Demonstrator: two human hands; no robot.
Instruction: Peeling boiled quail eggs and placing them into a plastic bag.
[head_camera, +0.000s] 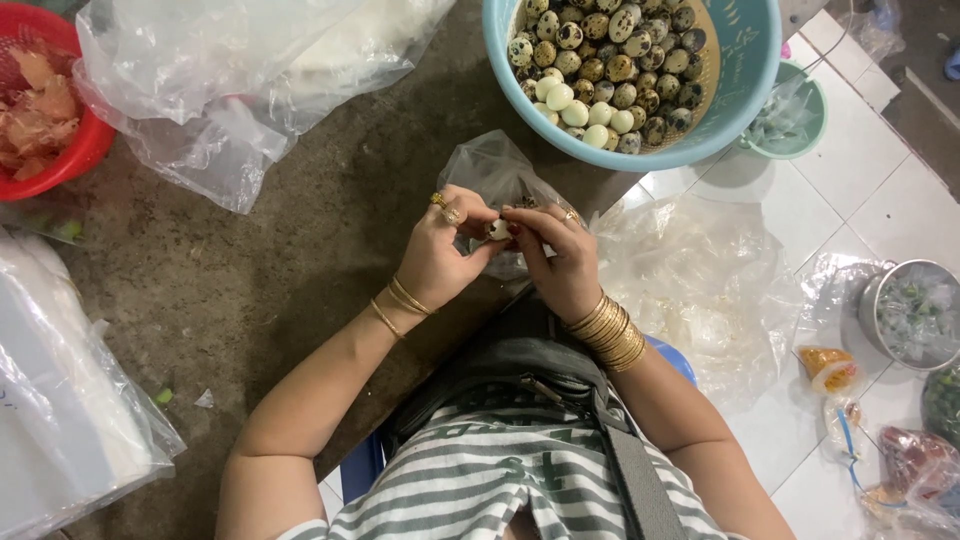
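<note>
Both the left hand (440, 255) and right hand (562, 262) pinch their fingers on a small pale quail egg (498, 229) above the clear bag (500, 178), where light thumbnail picks should lift shell without tearing the white.

— On the grey table (280, 270)?
— A red bowl (60, 150), clear plastic bags (200, 90), a blue basket (740, 90) of eggs.
— On the tiled floor (890, 200)?
— More bags (700, 290), a green bowl (800, 125), a metal pot (872, 310).

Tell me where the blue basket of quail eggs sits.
In the head view, the blue basket sits top centre-right, beyond both hands, beside a small green bowl.
</note>
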